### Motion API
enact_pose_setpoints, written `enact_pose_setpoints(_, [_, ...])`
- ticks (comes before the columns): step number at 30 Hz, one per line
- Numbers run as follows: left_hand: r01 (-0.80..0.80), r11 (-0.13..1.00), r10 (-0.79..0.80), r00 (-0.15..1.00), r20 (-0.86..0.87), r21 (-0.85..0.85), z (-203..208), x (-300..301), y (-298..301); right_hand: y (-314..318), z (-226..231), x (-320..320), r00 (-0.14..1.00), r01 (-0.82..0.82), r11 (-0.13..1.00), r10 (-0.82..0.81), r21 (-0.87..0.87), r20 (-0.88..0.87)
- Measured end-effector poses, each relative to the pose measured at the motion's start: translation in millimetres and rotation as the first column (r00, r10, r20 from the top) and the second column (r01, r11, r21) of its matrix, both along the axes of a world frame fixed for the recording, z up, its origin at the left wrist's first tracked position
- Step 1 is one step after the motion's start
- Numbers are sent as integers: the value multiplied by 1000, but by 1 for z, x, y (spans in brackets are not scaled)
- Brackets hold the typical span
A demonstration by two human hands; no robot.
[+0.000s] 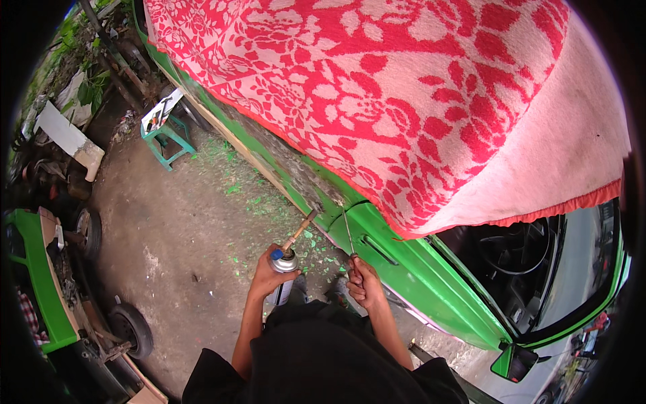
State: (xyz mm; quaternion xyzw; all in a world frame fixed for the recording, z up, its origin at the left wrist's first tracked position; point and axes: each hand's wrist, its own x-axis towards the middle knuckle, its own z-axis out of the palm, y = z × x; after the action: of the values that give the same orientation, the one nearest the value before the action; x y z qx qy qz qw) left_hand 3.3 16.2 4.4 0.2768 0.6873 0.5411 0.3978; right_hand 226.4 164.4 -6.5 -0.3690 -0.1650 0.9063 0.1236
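Note:
My left hand (267, 275) is wrapped round the canister of a gas torch (282, 264), which has a blue knob and a brass-coloured nozzle. The nozzle points up at the lower part of a green car's side panel (286, 161), where the paint is stripped to a dull grey-brown. No flame can be made out. In my right hand (364, 283) is a thin metal tool like a screwdriver (348, 232), its handle mostly hidden by my fingers. Its tip meets the panel's edge just beside the green door (410, 273). A red and pink flowered blanket (363, 101) drapes over the car.
Green paint flakes (235, 178) litter the concrete floor along the car. A teal stool (168, 143) bears a white board with tools. At the left stand another green car body (44, 279) and loose wheels (131, 330). The wing mirror (515, 362) juts out at the right.

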Motion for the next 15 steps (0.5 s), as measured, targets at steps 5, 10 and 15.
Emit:
enact_pose_setpoints(5, [22,999,-23,999,36,24,-3,6,9,1,18,-2,999,42,999,-42,8,17])
enact_pose_setpoints(10, [27,999,-31,996,81,42,5,9,11,4,43,-7,996,25,1000,-26,14,85])
enact_pose_setpoints(15, [97,995,-96,995,-23,21,-15,4,10,4,38,3,997,11,1000,-10,-10,76])
